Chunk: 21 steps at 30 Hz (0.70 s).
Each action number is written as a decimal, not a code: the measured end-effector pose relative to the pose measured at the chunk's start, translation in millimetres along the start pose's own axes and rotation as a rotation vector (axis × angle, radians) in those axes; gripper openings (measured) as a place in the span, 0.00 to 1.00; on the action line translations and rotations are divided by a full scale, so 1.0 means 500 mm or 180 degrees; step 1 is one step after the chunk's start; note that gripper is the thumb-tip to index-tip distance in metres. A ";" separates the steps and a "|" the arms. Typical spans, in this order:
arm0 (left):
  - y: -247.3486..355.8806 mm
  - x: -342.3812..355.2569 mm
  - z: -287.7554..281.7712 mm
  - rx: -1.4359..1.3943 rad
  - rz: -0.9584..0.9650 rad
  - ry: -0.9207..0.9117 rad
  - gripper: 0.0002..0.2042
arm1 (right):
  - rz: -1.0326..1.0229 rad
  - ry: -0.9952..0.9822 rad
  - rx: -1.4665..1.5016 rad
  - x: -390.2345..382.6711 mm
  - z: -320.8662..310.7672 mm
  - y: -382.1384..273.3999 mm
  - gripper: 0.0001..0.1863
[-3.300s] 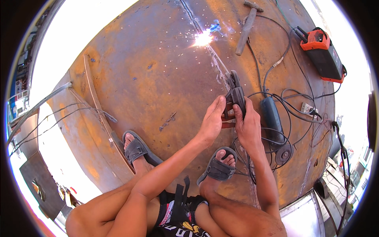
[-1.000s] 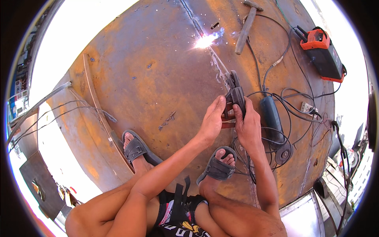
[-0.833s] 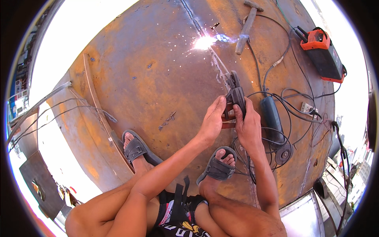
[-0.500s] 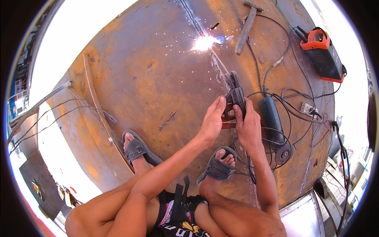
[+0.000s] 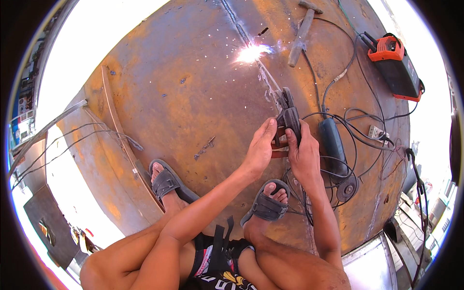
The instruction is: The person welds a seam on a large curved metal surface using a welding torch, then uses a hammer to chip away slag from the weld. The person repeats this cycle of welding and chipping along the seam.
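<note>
Both of my hands grip a black welding electrode holder (image 5: 290, 116) above a rusty curved steel surface (image 5: 183, 116). My right hand (image 5: 303, 150) wraps its handle from the right, thumb on top. From the left, my left hand (image 5: 261, 147) closes on the same holder, its fingers partly hidden behind it. A thin welding rod (image 5: 270, 76) runs from the jaws up to a bright arc (image 5: 250, 53) on the seam. Sparks scatter around the glare, which hides the rod's tip. Beyond it lies a dark weld bead (image 5: 234, 19).
A hammer (image 5: 302, 36) lies right of the arc. An orange and black welding machine (image 5: 396, 65) stands at the far right. Tangled cables surround an angle grinder (image 5: 333, 147) and a power strip (image 5: 377, 133). A bent metal strip (image 5: 113, 111) lies left, near my sandalled feet.
My hands and the holder stay almost in place. The arc's glow and the sparks have changed shape, with bluish smoke reaching a little further right.
</note>
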<state>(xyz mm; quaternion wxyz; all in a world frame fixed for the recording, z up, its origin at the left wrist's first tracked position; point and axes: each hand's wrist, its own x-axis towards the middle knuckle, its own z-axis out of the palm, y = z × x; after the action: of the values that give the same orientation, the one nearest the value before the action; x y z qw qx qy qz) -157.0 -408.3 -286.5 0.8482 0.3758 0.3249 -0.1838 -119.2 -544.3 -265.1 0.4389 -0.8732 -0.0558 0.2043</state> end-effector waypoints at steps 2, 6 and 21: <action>0.001 -0.001 0.001 0.0006 0.0020 -0.0016 0.23 | -0.0007 0.0011 -0.0010 0.000 0.000 0.001 0.23; 0.000 -0.001 0.001 0.0003 -0.0002 -0.0025 0.24 | -0.0068 0.0045 -0.0075 0.000 0.000 0.001 0.23; 0.004 -0.006 0.009 -0.0003 0.0003 0.0052 0.23 | 0.0046 -0.0038 0.0099 -0.001 -0.002 -0.003 0.22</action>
<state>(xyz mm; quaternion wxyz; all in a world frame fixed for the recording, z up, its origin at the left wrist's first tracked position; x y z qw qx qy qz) -156.0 -410.1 -281.2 0.8458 0.3770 0.3317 -0.1802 -119.2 -544.4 -262.9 0.4506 -0.8655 -0.0489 0.2135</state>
